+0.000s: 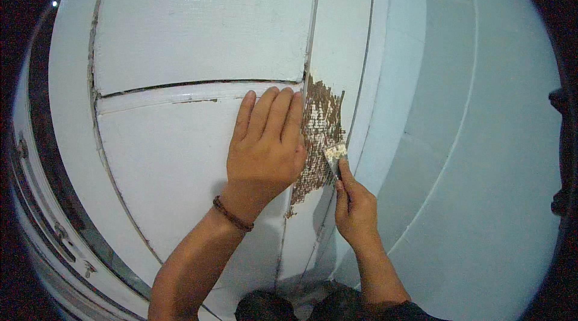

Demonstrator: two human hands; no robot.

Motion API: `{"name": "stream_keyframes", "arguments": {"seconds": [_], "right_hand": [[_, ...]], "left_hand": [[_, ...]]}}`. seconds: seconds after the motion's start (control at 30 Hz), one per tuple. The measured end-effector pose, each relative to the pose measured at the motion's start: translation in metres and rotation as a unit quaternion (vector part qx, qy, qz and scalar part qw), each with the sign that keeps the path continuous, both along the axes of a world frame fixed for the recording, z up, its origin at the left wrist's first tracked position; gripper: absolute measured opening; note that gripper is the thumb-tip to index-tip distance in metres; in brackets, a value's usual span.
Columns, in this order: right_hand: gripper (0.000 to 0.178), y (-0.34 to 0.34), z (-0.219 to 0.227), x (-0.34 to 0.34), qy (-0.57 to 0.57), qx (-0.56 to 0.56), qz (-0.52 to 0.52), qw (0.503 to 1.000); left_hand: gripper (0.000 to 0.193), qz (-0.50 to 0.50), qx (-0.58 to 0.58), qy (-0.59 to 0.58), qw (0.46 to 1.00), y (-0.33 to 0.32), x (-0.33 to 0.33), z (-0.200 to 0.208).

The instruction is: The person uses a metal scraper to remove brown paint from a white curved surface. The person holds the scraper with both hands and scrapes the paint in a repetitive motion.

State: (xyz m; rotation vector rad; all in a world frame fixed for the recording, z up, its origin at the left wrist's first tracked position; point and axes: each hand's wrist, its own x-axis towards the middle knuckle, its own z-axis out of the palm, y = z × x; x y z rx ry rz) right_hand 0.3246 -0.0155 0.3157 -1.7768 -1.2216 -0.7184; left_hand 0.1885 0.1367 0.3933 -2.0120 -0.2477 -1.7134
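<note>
The door (pixel 180 146) bears a flat left hand (pixel 265 149).

Left hand spread flat, right hand closed in a grip.
The left forearm (pixel 195 261) slants up to the right from the lower edge, and the left hand (pixel 265 161) lies palm down with its back showing, four fingers (pixel 278 115) straight and pointing up, the little one slightly apart, the thumb tucked at the side. The right forearm (pixel 380 273) leans up to the left; the right hand (pixel 356 208) is lower, its index finger (pixel 347 173) stretched upward above the bent thumb (pixel 342 197), the remaining fingers hidden.
</note>
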Motion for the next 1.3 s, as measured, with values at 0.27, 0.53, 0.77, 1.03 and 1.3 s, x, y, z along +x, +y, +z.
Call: {"name": "stream_keyframes", "arguments": {"seconds": [0.27,0.53,0.77,1.03,1.3], "right_hand": [[0.052,0.016,0.087,0.032,-0.117,0.079,0.007,0.99],[0.062,-0.002,-0.011,0.008,-0.02,-0.073,-0.021,0.997],[0.059,0.004,-0.01,0.006,-0.044,-0.031,-0.027,0.998],[0.054,0.008,0.054,0.006,-0.046,-0.031,-0.018,0.998],[0.064,-0.007,-0.028,-0.01,0.077,-0.212,-0.011,0.974]], "left_hand": [[0.062,0.025,0.003,-0.007,1.0,-0.002,0.004,0.0],[0.063,0.043,0.009,-0.005,0.999,-0.005,0.002,-0.001],[0.063,0.053,0.002,0.0,0.999,-0.004,0.005,-0.001],[0.065,0.055,0.011,0.005,0.998,-0.004,0.003,-0.003],[0.061,0.071,0.003,0.02,0.997,-0.008,-0.001,-0.003]]}}
